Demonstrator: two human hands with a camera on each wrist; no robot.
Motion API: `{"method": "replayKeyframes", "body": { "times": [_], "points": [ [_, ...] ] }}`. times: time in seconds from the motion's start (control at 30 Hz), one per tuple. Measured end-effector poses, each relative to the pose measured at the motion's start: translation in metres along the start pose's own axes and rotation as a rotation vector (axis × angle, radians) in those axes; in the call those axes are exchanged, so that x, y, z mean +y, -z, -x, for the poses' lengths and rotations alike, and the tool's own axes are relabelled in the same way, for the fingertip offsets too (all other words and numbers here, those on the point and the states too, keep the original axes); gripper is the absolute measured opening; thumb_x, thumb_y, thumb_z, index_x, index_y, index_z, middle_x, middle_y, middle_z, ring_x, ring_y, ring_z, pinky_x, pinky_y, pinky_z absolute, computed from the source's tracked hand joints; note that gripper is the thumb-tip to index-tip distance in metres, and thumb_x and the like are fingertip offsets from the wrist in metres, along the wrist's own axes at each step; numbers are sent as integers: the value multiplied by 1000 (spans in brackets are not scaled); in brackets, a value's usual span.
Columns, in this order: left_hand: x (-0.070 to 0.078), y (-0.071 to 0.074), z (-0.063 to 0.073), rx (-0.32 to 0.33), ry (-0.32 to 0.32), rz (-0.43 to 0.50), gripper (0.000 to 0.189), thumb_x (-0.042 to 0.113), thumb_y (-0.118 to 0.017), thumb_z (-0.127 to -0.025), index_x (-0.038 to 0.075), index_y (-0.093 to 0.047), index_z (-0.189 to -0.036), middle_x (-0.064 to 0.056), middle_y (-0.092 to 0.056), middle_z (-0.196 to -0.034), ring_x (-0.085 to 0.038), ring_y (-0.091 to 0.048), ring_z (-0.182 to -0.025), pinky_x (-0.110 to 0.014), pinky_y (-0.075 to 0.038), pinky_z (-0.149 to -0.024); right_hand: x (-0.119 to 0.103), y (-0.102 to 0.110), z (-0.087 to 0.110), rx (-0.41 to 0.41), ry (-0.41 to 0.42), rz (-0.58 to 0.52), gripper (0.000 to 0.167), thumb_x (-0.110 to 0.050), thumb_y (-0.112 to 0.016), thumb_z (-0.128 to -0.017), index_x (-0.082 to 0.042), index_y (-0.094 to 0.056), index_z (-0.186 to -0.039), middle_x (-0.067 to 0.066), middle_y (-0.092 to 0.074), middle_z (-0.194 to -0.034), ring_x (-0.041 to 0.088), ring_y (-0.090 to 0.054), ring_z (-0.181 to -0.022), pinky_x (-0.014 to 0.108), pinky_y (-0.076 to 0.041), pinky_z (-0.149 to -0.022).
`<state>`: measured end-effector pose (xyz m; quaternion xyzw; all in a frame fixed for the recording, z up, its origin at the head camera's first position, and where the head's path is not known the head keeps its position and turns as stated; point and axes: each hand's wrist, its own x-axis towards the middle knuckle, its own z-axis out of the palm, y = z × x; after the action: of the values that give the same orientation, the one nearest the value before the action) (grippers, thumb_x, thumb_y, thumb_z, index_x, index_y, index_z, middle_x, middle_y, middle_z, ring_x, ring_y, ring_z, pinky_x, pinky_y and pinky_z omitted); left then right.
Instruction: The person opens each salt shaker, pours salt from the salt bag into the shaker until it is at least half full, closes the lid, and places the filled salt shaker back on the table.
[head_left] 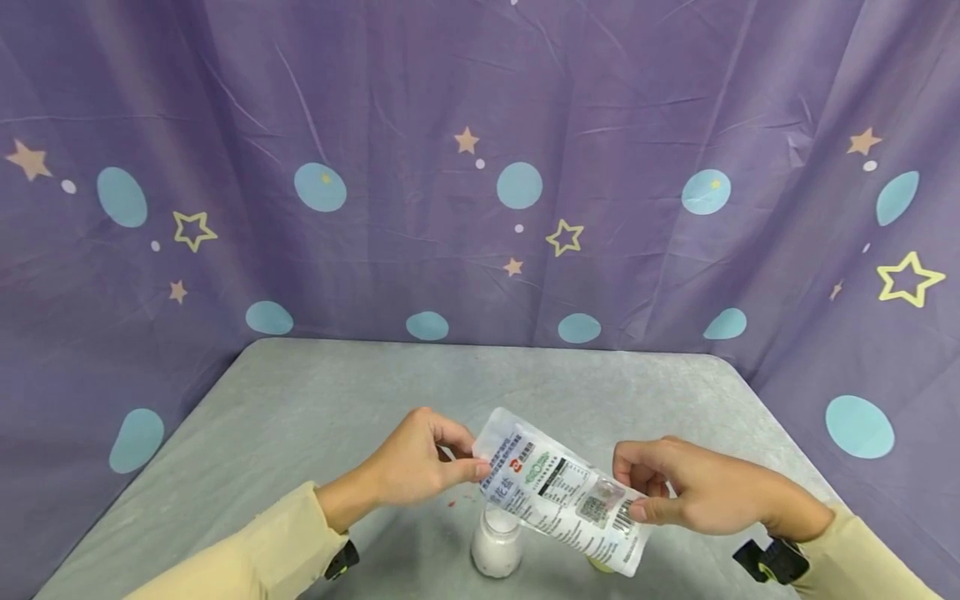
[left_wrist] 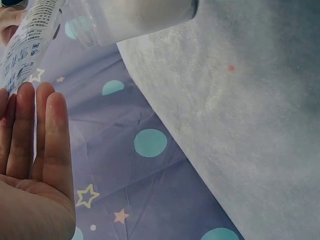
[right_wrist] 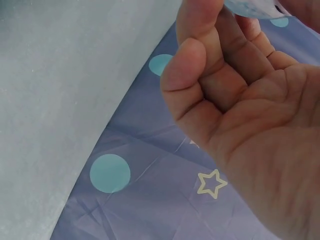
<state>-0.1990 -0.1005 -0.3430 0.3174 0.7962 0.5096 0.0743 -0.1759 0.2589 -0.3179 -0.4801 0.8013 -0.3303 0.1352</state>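
A white printed plastic pouch (head_left: 562, 492) with blue text, a barcode and a QR code is held slanted above the table, its left end higher. My left hand (head_left: 423, 458) pinches the upper left end between thumb and fingers. At the lower right end, my right hand (head_left: 697, 492) pinches the pouch, its other fingers curled in. Below the pouch stands a clear jar (head_left: 497, 550) with white contents, its top partly covered by the pouch. In the left wrist view the jar (left_wrist: 145, 17) shows at the top, apart from the fingers.
A yellow-green object (head_left: 600, 567), mostly hidden, peeks out under the pouch's right end. The grey table (head_left: 487, 383) has small red specks (head_left: 452, 503) left of the jar. A purple curtain (head_left: 420, 100) with stars and dots hangs behind and along both sides.
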Motion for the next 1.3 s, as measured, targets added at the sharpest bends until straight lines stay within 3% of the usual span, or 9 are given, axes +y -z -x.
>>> {"method": "replayKeyframes", "body": {
  "times": [0.27, 0.5, 0.8, 1.0, 1.17, 1.3],
  "points": [
    [7, 1, -3, 37, -50, 1, 7, 11, -83, -86, 8, -80, -80, 3, -76, -76, -7, -63, -61, -25, -53, -54, 5, -8, -2, -10, -8, -22, 23, -5, -71, -92, -19, -54, -100, -16, -67, -83, -7, -56, -67, 18, -48, -61],
    [15, 2, -5, 58, -50, -13, 10, 12, -82, -86, 11, -79, -77, 7, -74, -73, -4, -56, -54, -21, -44, -47, 8, -12, -4, -3, 2, -24, 22, -5, -71, -92, -20, -56, -99, -16, -67, -82, -8, -56, -68, 18, -48, -60],
    [24, 3, -9, 87, -53, -33, 6, 13, -83, -86, 12, -81, -81, 8, -75, -75, -6, -58, -55, -23, -47, -49, 10, -15, -7, -14, 1, -70, 21, -5, -70, -94, -20, -59, -104, -12, -72, -90, -2, -65, -73, 23, -53, -63],
    [33, 4, -12, 106, -49, -44, 5, 14, -83, -87, 11, -82, -83, 8, -75, -75, -7, -57, -54, -23, -46, -48, 12, -17, -9, -20, -14, -88, 28, -4, -67, -96, -20, -62, -119, -10, -75, -99, 4, -71, -79, 25, -55, -68],
    [40, 4, -17, 108, -57, -84, 5, 16, -83, -87, 14, -82, -82, 11, -74, -75, -7, -58, -54, -24, -47, -49, 12, -18, -11, -12, -45, -60, 35, -6, -68, -96, -21, -63, -127, -11, -75, -102, 1, -68, -75, 24, -54, -65],
    [44, 4, -21, 111, -76, -113, 6, 15, -82, -88, 15, -81, -82, 12, -74, -75, -8, -60, -55, -25, -49, -50, 11, -19, -12, 12, -60, -6, 33, -8, -70, -95, -24, -66, -124, -15, -73, -98, -2, -62, -71, 22, -51, -59]
  ]
}}
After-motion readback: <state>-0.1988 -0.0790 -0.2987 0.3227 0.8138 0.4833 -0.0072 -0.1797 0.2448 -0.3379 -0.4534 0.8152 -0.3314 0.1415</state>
